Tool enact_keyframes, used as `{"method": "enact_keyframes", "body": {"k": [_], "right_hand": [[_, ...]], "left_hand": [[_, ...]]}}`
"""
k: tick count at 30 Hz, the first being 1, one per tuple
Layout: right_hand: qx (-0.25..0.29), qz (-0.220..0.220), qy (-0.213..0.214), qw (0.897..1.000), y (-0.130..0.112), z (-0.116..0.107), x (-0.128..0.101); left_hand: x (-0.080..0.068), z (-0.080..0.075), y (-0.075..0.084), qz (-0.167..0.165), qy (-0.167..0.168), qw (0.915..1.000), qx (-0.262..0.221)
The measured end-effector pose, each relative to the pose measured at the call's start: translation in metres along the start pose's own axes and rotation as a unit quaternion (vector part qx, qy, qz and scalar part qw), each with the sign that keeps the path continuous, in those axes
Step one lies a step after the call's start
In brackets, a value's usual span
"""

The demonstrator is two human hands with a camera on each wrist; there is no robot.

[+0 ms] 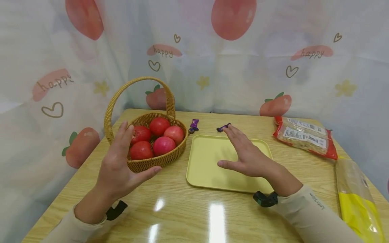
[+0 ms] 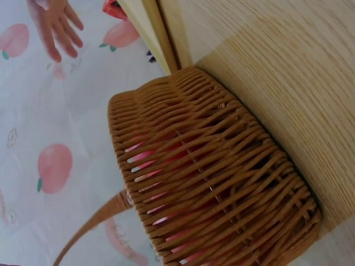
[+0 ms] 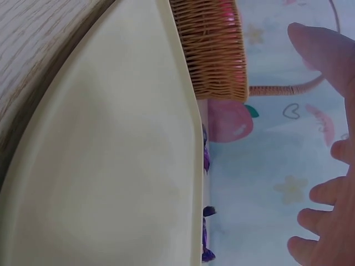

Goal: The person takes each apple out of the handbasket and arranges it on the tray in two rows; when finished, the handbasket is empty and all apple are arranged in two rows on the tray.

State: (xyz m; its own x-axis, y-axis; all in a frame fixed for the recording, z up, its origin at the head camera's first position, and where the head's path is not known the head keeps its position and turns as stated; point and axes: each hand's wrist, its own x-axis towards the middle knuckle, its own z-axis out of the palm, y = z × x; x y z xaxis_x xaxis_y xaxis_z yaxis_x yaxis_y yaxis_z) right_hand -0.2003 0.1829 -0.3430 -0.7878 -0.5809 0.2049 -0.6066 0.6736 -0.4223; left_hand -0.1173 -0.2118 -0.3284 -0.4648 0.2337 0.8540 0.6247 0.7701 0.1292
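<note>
My left hand (image 1: pixel 117 170) is held up at the near-left side of a wicker basket (image 1: pixel 161 161), fingers extended and thumb spread, with nothing in its grasp. Several round red fruits (image 1: pixel 164 145) fill the basket, whose tall arched handle stands upright. Over the yellow tray (image 1: pixel 203 168), my right hand (image 1: pixel 250 157) hovers with straight fingers and the thumb apart, also holding nothing. The right wrist view shows the tray (image 3: pixel 122 144) below that hand, its surface bare. Beyond the right fingertips lies a purple-wrapped candy (image 1: pixel 223 128).
More purple-wrapped candy (image 1: pixel 194 124) lies between basket and tray at the back. To the right are a red-edged clear food packet (image 1: pixel 305 136) and a clear and yellow bag (image 1: pixel 357 199). A printed curtain (image 1: pixel 249 74) hangs behind the wooden table (image 1: pixel 179 209).
</note>
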Motion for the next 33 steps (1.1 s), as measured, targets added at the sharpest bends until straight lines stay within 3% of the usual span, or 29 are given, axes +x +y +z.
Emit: {"method": "enact_keyframes", "body": {"k": [6,20,33], "right_hand": [[0.013,-0.005,-0.004,1.0,-0.001,0.001,0.005],[0.071,-0.001,-0.024,0.997,-0.001,0.003,0.021],[0.087,-0.011,-0.028,0.996,-0.007,0.004,0.041]], "left_hand": [[-0.002,-0.004,0.0,-0.004,0.025,0.9996,0.012],[-0.001,-0.008,-0.004,0.022,0.095,0.9951,0.014],[-0.018,-0.009,-0.025,-0.102,0.068,0.9915,0.044]]}}
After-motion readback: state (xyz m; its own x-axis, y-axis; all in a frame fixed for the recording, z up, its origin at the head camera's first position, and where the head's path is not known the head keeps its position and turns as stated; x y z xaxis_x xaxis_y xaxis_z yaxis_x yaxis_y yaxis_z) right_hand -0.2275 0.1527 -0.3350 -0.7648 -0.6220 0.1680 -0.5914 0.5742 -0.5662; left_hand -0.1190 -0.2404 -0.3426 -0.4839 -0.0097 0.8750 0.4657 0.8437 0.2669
